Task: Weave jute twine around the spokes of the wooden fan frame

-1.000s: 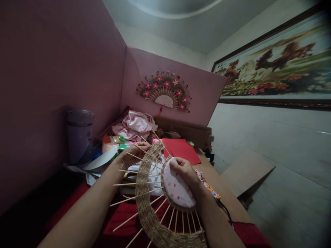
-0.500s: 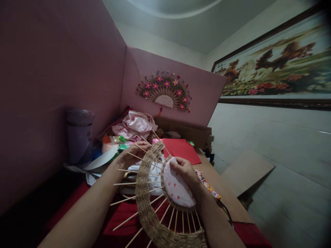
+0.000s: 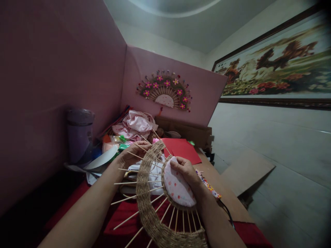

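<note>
A half-round woven fan (image 3: 143,186) of brown twine and thin wooden sticks is held up in front of me, tilted with its stick ends pointing left and down. Its centre is a half disc of white cloth with red dots (image 3: 178,186). My right hand (image 3: 186,170) is closed on that cloth centre, thumb on top and fingers behind it. My left hand (image 3: 134,151) is closed at the upper left edge, its fingers at the stick ends beside the twine band. Part of the left fingers is hidden behind the sticks.
A finished flowered fan (image 3: 165,91) hangs on the pink board behind. Beyond my hands lie crumpled pink cloth (image 3: 137,122), red paper (image 3: 182,151) and coloured packets. A lilac cylinder (image 3: 80,137) stands left. At right is a strip of small flowers (image 3: 210,185) near a black cord.
</note>
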`<action>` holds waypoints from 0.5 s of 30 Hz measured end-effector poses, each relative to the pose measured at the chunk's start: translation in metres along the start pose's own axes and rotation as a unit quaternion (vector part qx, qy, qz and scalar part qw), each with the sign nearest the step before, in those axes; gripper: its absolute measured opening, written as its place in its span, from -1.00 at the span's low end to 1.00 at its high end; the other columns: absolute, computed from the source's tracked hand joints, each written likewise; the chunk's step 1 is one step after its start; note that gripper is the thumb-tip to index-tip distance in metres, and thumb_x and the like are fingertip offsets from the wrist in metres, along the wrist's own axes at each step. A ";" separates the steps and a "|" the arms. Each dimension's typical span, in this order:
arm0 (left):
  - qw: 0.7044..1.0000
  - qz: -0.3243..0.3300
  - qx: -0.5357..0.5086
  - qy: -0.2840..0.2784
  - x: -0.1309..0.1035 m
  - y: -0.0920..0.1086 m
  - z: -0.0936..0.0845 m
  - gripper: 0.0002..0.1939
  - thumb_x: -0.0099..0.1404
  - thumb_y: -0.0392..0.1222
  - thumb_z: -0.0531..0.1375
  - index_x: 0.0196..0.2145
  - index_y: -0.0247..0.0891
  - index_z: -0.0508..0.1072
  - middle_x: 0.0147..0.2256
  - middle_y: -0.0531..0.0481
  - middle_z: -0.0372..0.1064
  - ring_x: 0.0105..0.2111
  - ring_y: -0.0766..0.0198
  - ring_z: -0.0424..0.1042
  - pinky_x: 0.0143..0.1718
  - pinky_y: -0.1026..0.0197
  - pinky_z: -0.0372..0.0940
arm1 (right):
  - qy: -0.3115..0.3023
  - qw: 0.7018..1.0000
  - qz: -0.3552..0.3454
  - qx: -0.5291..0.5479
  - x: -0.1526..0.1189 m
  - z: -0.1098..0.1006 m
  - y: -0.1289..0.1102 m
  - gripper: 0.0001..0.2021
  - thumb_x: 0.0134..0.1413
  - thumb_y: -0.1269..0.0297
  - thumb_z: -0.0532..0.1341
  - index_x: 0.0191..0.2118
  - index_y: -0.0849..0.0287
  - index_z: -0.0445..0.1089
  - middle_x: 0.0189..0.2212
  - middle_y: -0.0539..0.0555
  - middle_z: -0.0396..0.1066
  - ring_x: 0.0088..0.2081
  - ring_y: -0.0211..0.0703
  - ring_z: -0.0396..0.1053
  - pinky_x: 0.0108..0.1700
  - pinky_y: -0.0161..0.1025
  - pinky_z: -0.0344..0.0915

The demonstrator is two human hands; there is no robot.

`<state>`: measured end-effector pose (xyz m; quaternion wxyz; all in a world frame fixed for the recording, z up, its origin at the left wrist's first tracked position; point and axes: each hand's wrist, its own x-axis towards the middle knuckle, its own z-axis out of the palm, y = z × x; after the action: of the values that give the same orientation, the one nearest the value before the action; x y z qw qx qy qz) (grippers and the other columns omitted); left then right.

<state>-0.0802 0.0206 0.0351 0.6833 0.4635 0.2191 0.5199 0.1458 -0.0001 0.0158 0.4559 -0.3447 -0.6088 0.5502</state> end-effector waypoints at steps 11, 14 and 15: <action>1.000 0.012 0.014 -0.020 0.000 0.000 0.000 -0.73 -0.11 -0.46 0.28 -0.35 -0.42 0.50 -0.46 -0.12 0.47 -0.50 0.27 0.44 -0.45 0.30 0.29 | 0.016 1.000 0.004 0.018 0.001 -0.001 -0.001 -0.64 -0.32 0.05 0.36 -0.50 0.25 0.34 -0.63 -0.04 0.30 -0.62 -0.35 0.20 -0.56 -0.38 0.08; 0.999 0.001 0.047 0.002 -0.001 0.001 0.000 -0.75 -0.10 -0.43 0.29 -0.36 -0.39 0.52 -0.49 -0.10 0.46 -0.54 0.30 0.41 -0.52 0.33 0.25 | 0.014 1.000 -0.001 0.026 0.002 -0.003 0.000 -0.65 -0.29 0.05 0.34 -0.47 0.24 0.35 -0.62 -0.04 0.31 -0.62 -0.35 0.20 -0.55 -0.38 0.09; 0.998 -0.002 0.057 0.014 0.000 0.001 -0.001 -0.76 -0.10 -0.41 0.29 -0.37 -0.38 0.52 -0.51 -0.08 0.45 -0.56 0.33 0.39 -0.56 0.35 0.22 | 0.015 1.000 -0.003 0.027 0.003 -0.004 0.000 -0.66 -0.27 0.05 0.34 -0.47 0.24 0.35 -0.62 -0.04 0.31 -0.62 -0.35 0.20 -0.55 -0.38 0.10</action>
<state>-0.0813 0.0205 0.0354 0.6536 0.4941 0.2589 0.5114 0.1482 0.0036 0.0159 0.4758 -0.3383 -0.5877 0.5602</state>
